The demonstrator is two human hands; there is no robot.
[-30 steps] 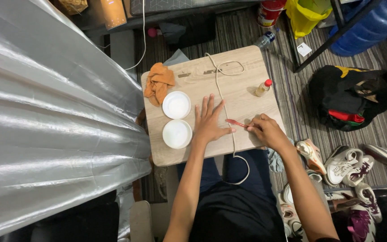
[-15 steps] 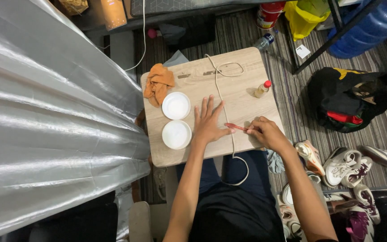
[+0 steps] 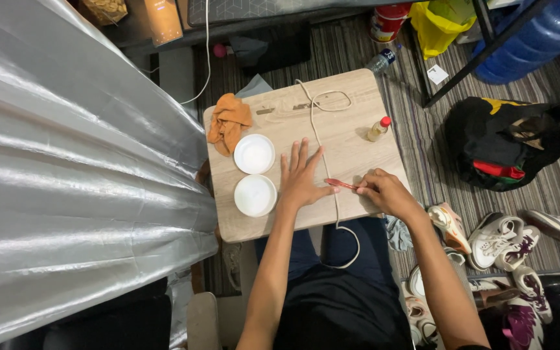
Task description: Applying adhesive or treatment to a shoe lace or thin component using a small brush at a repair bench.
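Note:
My left hand (image 3: 301, 176) lies flat on the small wooden table (image 3: 351, 136), fingers spread, palm down, beside two round white bowls (image 3: 255, 154) (image 3: 255, 195). My right hand (image 3: 384, 192) pinches a thin red stick-like tool (image 3: 341, 184) whose tip reaches the thumb of my left hand. A white cord (image 3: 319, 116) runs across the table between my hands and loops off the near edge.
An orange cloth (image 3: 228, 122) lies at the table's far left corner. A small bottle with a red cap (image 3: 377, 129) stands at the right. Silver sheeting (image 3: 66, 181) fills the left. A black bag (image 3: 507, 146), shoes (image 3: 500, 240) and a blue water jug (image 3: 533, 35) crowd the striped floor.

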